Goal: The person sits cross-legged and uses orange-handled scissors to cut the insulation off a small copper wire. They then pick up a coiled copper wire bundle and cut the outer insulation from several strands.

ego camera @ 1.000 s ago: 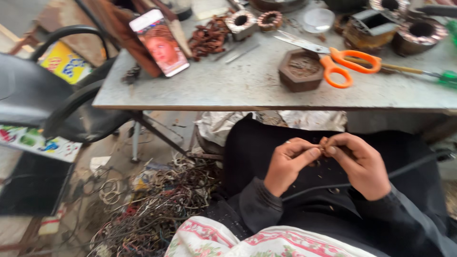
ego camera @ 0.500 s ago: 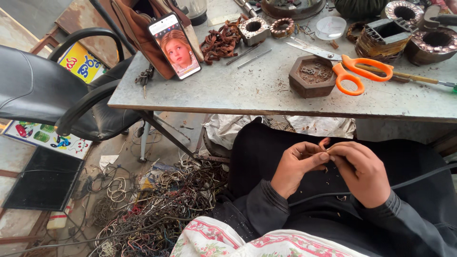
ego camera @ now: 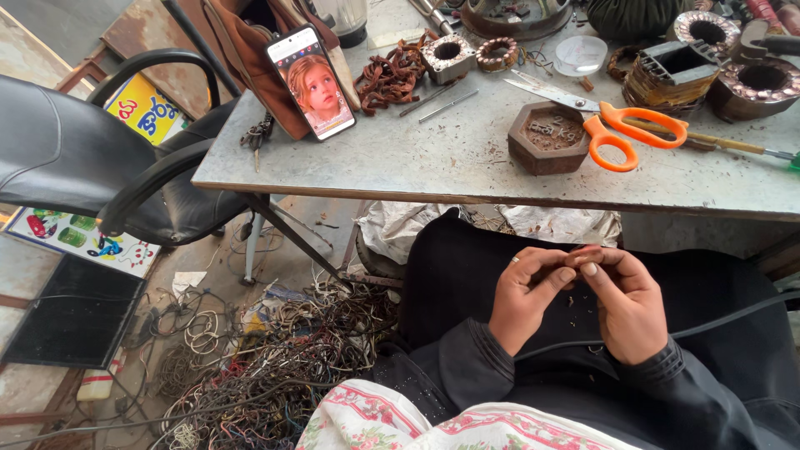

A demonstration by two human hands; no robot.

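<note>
Head view: both hands meet over the lap, lower right of centre. Left hand (ego camera: pixel 527 296) and right hand (ego camera: pixel 627 304) are pinched fingertip to fingertip on a small piece (ego camera: pixel 581 257) between them; too small and too covered to identify, possibly a bit of wire. Both grips narrow, thumb against forefinger, closed on that piece. A black cable (ego camera: pixel 717 321) runs across the lap under the right wrist, toward the right edge.

Step, my read: fine fingertip work on the piece, picking or twisting it. Next move would need a steady pinch from one hand while the other pulls or turns; the piece is tiny, so easy to drop into the dark clothing.

Outward: grey worktable (ego camera: pixel 433 162) across the upper frame. On it, orange-handled scissors (ego camera: pixel 621 129) just beside a hexagonal brown block (ego camera: pixel 546 137), wound copper coils (ego camera: pixel 754 83) upper right, a phone (ego camera: pixel 311 82) propped against a brown bag (ego camera: pixel 250 50) upper centre-left. Black office chair (ego camera: pixel 92 158) at left. Tangle of scrap wires (ego camera: pixel 275 367) on the floor, lower left of centre.
</note>
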